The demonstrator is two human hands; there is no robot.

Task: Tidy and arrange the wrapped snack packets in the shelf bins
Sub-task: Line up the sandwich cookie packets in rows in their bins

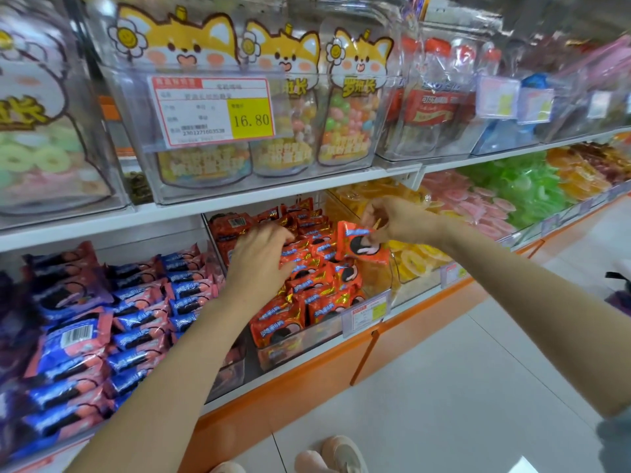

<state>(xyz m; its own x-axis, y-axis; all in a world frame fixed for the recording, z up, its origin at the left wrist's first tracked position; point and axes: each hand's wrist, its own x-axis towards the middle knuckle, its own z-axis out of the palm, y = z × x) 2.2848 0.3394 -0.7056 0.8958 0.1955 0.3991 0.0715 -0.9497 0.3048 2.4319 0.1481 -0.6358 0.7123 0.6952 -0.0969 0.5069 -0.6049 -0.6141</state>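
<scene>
Your right hand point(399, 221) pinches one orange-red cookie packet point(358, 247) by its upper edge (glossy wrapper, blue logo, dark sandwich biscuit pictured). It hangs at three o'clock from your left hand point(259, 264), whose bent fingers lie on matching packets point(317, 295) in the clear bin point(286, 353); whether they grip one is unclear.

A 16.80 price label point(211, 110) fronts fox-printed candy pouches point(355, 97) above white floor tiles point(478, 387).

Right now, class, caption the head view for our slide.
Right hand pinches an orange packet above the bin; left hand touches stacked packets.
</scene>
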